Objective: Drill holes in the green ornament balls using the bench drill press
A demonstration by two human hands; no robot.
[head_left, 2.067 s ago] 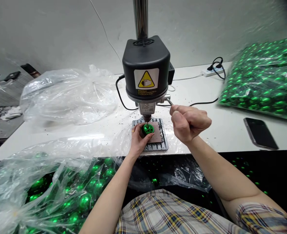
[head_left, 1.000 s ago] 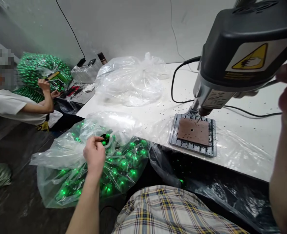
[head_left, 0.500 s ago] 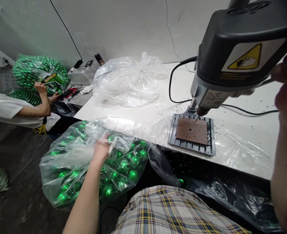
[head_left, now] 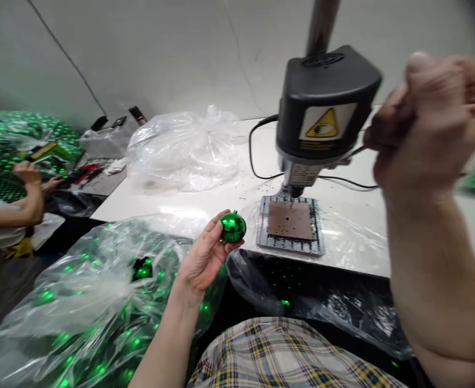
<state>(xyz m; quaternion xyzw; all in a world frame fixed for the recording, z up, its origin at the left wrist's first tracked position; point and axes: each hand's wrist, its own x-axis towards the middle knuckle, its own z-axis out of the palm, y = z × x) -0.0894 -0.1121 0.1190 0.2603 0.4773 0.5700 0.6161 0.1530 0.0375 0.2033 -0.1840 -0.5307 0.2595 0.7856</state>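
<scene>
My left hand (head_left: 207, 253) grips a shiny green Christmas bauble (head_left: 233, 227) between thumb and fingers, its small hanging cap pointing up. It is above the front edge of the table, left of the drill press (head_left: 322, 113). Raised at the right, my right hand (head_left: 431, 118) is closed around the end of the drill press lever (head_left: 357, 152); the fingers are partly hidden and blurred. Beneath the drill chuck, a brown square board (head_left: 290, 220) with a hole lies on the slotted metal base (head_left: 267, 245). Below my left forearm is a clear plastic bag (head_left: 112, 291) full of green baubles.
A bulging clear plastic bag (head_left: 184, 148) lies on the white table (head_left: 120, 202). A black cable (head_left: 250, 145) loops behind the drill press. Another clear bag (head_left: 342, 307) hangs under the table edge. At the left, a co-worker's hands (head_left: 31, 178) are near green baubles (head_left: 27, 129).
My left hand has come out of the bag and moved up and right, with a green bauble now in it. My right hand stays at the lever. The view has shifted right.
</scene>
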